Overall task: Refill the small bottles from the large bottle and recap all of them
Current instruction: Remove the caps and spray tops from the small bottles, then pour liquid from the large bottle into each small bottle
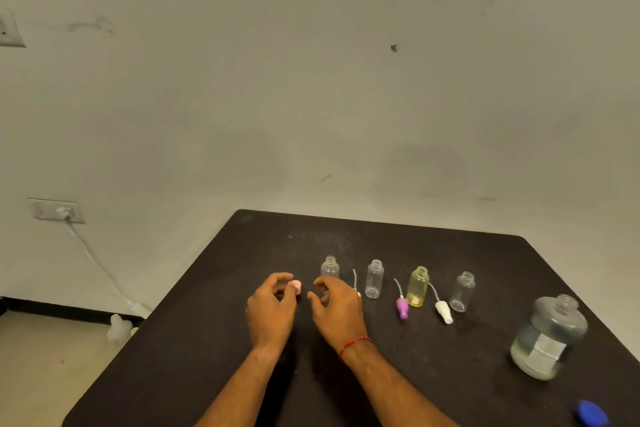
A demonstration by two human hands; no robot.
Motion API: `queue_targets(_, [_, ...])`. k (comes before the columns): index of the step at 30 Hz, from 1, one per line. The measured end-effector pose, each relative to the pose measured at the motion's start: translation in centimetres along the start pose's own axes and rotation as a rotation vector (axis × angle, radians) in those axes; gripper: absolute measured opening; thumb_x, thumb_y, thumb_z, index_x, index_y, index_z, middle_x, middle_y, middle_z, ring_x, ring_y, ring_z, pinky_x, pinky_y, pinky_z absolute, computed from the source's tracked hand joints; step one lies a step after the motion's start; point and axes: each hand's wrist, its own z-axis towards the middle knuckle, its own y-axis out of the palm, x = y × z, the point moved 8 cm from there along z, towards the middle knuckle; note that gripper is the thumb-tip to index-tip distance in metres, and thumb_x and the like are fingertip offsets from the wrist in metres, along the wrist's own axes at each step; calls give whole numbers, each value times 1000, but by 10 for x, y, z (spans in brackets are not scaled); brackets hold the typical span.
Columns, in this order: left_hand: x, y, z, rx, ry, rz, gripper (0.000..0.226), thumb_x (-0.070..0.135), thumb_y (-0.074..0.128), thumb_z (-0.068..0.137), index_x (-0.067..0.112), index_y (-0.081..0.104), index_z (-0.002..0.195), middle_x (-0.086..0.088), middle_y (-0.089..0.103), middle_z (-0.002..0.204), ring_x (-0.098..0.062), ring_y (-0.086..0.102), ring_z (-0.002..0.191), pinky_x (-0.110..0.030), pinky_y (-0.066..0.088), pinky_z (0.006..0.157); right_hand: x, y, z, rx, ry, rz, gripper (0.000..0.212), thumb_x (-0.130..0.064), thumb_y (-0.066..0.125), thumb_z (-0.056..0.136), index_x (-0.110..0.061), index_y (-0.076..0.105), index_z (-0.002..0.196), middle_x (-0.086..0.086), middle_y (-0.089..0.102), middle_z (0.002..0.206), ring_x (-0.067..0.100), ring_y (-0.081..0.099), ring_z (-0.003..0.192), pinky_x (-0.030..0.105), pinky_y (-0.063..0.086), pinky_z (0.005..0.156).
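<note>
Four small uncapped bottles stand in a row on the black table: a purple-tinted bottle, a clear bottle, a yellow bottle and another clear bottle. My left hand pinches a small pink cap at its fingertips, left of the purple-tinted bottle. My right hand hovers beside it with curled fingers and nothing visible in them, hiding that bottle's base. A purple spray cap and a white spray cap lie between the bottles. The large uncapped bottle holds liquid at the right.
A blue cap lies near the table's front right corner. A thin tube of another spray cap shows behind my right hand. A wall outlet with a white cable is to the left, beyond the table's left edge.
</note>
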Motion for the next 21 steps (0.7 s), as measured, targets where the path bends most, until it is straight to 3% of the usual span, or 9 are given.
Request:
queue_targets(7, [28, 32, -31, -46, 50, -11, 12, 17, 71, 88, 28, 74, 91, 13, 72, 79, 1, 67, 74, -18, 50, 66, 31, -76, -18, 159, 123, 158, 13, -19, 75, 79, -24, 69, 90, -11, 68, 80, 3, 65, 75, 16, 54, 70])
queue_targets(13, [54, 70, -63, -133, 67, -103, 16, 15, 72, 86, 31, 74, 86, 15, 73, 75, 6, 67, 74, -22, 53, 70, 62, -141, -44, 295, 214, 223, 13, -15, 77, 78, -23, 69, 85, -7, 69, 79, 6, 65, 71, 15, 53, 66])
queue_targets(19, [81, 117, -93, -243, 106, -200, 15, 11, 72, 86, 26, 76, 90, 13, 74, 79, -1, 71, 75, -26, 58, 72, 75, -199, -76, 395, 223, 245, 15, -11, 78, 78, -21, 70, 86, -9, 70, 80, 3, 66, 72, 13, 52, 64])
queue_targets(21, [91, 136, -106, -295, 103, -244, 13, 12, 73, 87, 23, 75, 92, 10, 75, 81, -7, 72, 75, -30, 60, 66, 84, -214, -86, 412, 244, 238, 16, -13, 78, 80, -24, 70, 89, -10, 70, 84, 3, 66, 75, 14, 53, 65])
